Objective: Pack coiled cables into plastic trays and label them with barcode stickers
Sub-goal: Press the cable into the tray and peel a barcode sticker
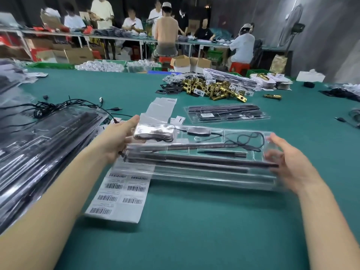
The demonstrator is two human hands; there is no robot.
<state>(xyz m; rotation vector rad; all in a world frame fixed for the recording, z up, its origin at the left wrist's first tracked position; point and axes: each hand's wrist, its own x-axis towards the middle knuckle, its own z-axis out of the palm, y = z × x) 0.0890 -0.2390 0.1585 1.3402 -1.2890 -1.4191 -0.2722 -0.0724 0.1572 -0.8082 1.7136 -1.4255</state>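
A long clear plastic tray (204, 174) is held just above the green table (194, 230) in front of me. It holds black rods (194, 160), a silver-wrapped pack at its left end and a loosely coiled black cable (245, 141) at its right. My left hand (118, 139) grips the tray's left end, thumb on top. My right hand (292, 164), blurred, holds the right end, thumb above and fingers seen through the plastic. A sheet of barcode stickers (120, 193) lies partly under the tray's left corner.
A tall stack of filled trays (44, 141) fills the left side, with loose black cables (58, 108) behind it. Another packed tray (226, 114) lies beyond, next to sticker backing paper (159, 110). Brass hardware (214, 89) is piled further back. People work at far tables.
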